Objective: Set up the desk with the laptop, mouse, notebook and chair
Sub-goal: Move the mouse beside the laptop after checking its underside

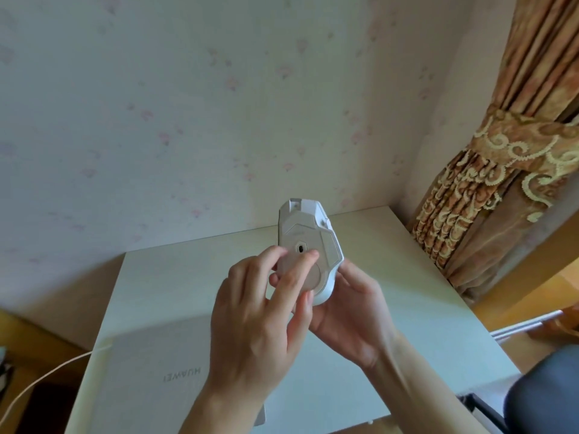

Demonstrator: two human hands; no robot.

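the white mouse [305, 245] is held belly-up in the air above the pale desk [407, 292], cradled from below and at its side by the right hand [351, 311] while the fingertips [308, 255] of the left hand [260, 324] press near its sensor. it looks light, hard and smooth-shelled, so best pinched by its flanks. the closed laptop [150, 371] lies on the desk's near left.

Matt white plastic mouse [308, 245], smooth pale desk [407, 296], patterned cloth curtain [507, 170]
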